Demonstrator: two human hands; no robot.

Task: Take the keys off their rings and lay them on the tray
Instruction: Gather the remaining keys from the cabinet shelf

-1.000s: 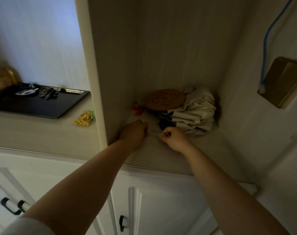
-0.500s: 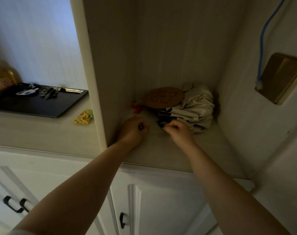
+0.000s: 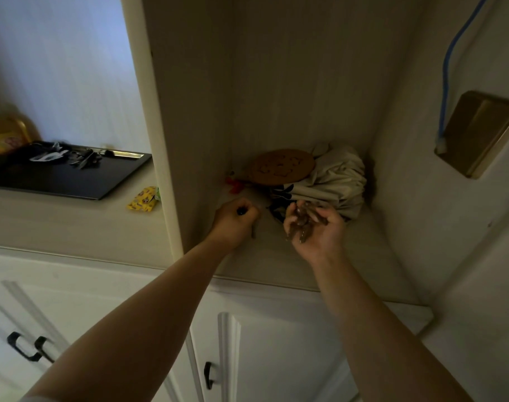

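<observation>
In the dim alcove my right hand (image 3: 317, 227) is turned palm up and cups a bunch of brownish keys (image 3: 301, 223). My left hand (image 3: 233, 221) is a closed fist to its left, with a small dark key head (image 3: 241, 211) showing at the thumb and a blade poking out below. The two hands are apart. Far left on the counter lies the black tray (image 3: 73, 181), with several keys and a pale tag (image 3: 70, 156) at its back edge.
A cork trivet (image 3: 282, 166) and a bundled cream cloth bag (image 3: 334, 181) fill the alcove's back corner, with a small red object (image 3: 233, 184) beside them. A vertical panel (image 3: 160, 140) separates alcove from tray. A yellow packet (image 3: 143, 200) lies near it; a bottle (image 3: 3, 129) stands behind the tray.
My hands were close together, pinching at something between them. Now they have drawn apart: the right hand has turned palm up with the key bunch, and the left keeps one key.
</observation>
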